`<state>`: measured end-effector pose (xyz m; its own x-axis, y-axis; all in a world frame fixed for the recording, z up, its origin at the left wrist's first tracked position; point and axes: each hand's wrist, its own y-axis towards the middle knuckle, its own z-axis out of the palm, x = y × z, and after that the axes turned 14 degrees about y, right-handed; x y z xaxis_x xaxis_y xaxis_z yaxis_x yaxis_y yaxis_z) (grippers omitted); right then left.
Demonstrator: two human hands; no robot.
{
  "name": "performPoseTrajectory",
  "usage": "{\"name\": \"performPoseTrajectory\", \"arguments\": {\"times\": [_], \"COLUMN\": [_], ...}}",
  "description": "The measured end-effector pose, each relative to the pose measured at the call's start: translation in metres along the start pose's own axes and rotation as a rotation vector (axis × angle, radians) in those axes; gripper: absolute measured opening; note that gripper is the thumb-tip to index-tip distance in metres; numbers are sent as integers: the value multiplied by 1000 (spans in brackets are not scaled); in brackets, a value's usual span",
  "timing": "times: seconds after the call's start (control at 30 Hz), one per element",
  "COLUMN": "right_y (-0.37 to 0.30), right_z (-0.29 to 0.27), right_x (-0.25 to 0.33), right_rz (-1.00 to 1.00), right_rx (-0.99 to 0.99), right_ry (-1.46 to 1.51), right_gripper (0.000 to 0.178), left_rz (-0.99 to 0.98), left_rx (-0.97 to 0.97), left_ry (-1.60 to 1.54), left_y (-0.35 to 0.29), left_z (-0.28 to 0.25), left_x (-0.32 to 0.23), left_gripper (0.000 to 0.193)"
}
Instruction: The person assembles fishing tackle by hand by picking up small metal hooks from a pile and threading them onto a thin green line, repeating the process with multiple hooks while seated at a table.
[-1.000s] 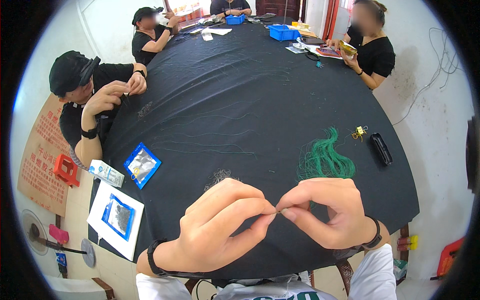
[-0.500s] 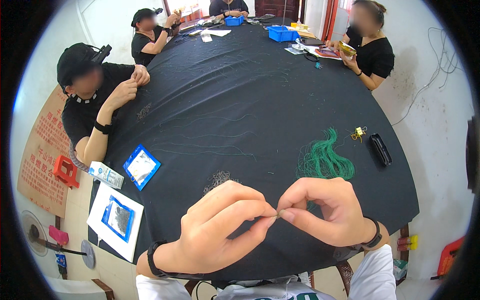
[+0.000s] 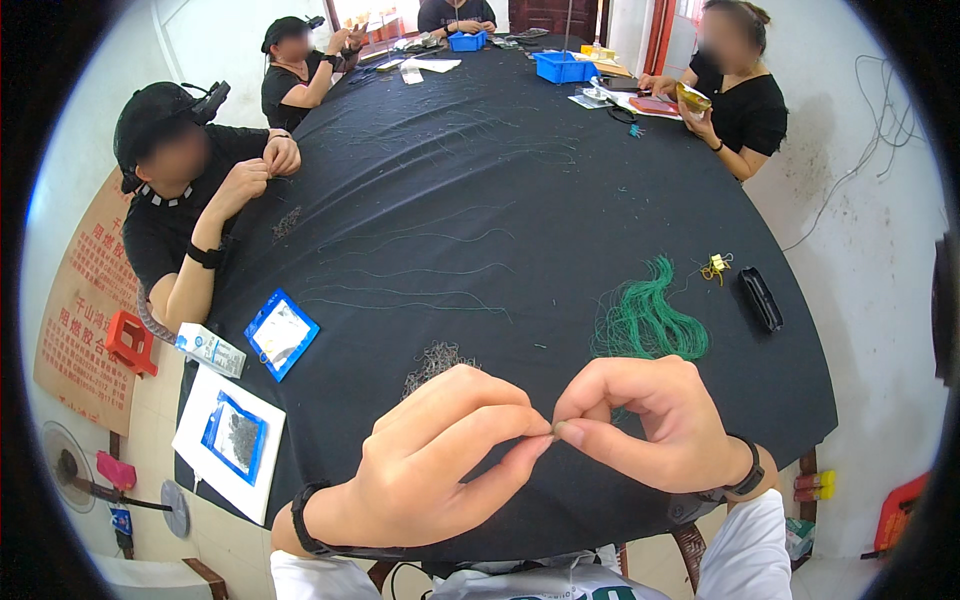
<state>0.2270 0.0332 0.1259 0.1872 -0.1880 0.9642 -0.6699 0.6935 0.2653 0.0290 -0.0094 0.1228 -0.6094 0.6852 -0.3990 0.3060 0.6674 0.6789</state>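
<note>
Over the near part of the table my left hand [image 3: 450, 450] and my right hand [image 3: 650, 425] meet fingertip to fingertip. Each is closed in a pinch of thumb and forefinger. Whatever sits between the tips is too small to make out. Just beyond my left hand lies a heap of small, thin, dark wire-like pieces [image 3: 438, 366], partly covered by that hand. A bundle of green thread [image 3: 648, 312] spreads beyond my right hand, its near end hidden behind the fingers. Several single green threads [image 3: 420, 303] are laid out across the cloth farther left.
The long table wears a black cloth [image 3: 560, 220]. Left are a blue-edged packet [image 3: 283, 334], a small carton [image 3: 211, 350] and a white board [image 3: 262, 488] bearing another packet. A gold binder clip [image 3: 717, 268] and a black case [image 3: 762, 299] lie right. Several people sit around the table.
My two hands stay pinched together in almost the same place. At the left, the nearest person's head and hands have shifted slightly.
</note>
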Motion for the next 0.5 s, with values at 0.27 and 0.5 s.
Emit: {"name": "performPoseTrajectory", "arguments": {"times": [0.27,0.5], "right_y": [3,11], "right_z": [1,-8], "right_x": [2,7], "right_rz": [-42,-8], "right_rx": [-35,-34], "right_ry": [-140,-219], "right_gripper": [4,5], "left_rz": [-19,-313], "left_rx": [-17,59], "left_ry": [57,-154], "left_y": [0,4], "left_z": [2,-13], "left_x": [-1,4], "left_gripper": [17,10]}}
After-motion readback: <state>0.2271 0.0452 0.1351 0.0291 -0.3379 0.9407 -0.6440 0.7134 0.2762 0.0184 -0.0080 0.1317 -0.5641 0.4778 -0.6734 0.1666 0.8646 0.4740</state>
